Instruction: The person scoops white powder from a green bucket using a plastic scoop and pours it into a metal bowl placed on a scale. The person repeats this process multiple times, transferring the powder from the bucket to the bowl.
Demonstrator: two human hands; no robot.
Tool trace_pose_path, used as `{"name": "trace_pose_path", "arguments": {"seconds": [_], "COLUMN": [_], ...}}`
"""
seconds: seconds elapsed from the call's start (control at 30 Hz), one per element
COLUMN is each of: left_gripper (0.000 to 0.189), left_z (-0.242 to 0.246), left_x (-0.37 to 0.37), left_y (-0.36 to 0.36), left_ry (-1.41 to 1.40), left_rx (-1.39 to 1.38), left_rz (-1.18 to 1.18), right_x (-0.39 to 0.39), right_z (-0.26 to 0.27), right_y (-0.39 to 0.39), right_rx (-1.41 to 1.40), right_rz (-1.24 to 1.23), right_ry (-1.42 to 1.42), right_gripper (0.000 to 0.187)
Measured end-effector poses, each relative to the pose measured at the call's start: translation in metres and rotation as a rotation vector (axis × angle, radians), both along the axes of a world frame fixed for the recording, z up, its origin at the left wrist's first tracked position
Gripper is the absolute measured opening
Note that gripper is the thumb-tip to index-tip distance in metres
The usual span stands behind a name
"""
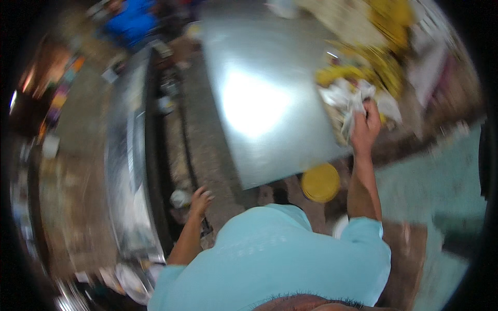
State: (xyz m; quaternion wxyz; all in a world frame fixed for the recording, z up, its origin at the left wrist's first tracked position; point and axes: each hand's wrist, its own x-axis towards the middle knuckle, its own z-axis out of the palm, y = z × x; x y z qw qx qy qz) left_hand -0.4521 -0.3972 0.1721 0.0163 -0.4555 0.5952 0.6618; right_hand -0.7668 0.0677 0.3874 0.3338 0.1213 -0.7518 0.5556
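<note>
My right hand (365, 128) grips a crumpled white plastic bag or cloth (346, 95) beside the right edge of a shiny metal tabletop (272, 151). Yellow plastic bags (383, 70) bunch up just beyond that hand. On the other side, my left hand (200, 200) hangs low over the floor with its fingers loosely bent and nothing visible in it. A small white container (180, 198) shows close beside the left fingers; blur hides whether they touch. Between the tabletop's near corner and my right forearm is a round yellow lid (320, 182).
A long metal counter (130, 175) runs along the left. At the far left a person in a blue shirt (130, 21) is partly visible. Light sacks (346, 19) lie at the back right. A pale green floor area (420, 182) extends on the right, and clutter (130, 282) lies at lower left.
</note>
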Motion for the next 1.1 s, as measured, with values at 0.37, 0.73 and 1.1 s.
{"name": "trace_pose_path", "arguments": {"seconds": [0.37, 0.73, 1.1], "left_gripper": [0.038, 0.037, 0.06], "left_z": [0.027, 0.053, 0.174], "left_x": [-0.042, 0.127, 0.116], "left_y": [-0.009, -0.069, -0.061], "left_ry": [0.781, 0.817, 0.846], "left_rx": [0.333, 0.054, -0.281], "left_rz": [-0.141, 0.985, 0.826], "right_x": [0.223, 0.296, 0.265], "right_z": [-0.044, -0.066, -0.025], "right_y": [-0.324, -0.359, -0.439], "right_rx": [0.114, 0.668, 0.111], "right_rz": [1.517, 2.031, 1.983], "right_ry": [-0.342, -0.546, -0.58], "right_gripper": [0.012, 0.01, 0.043]}}
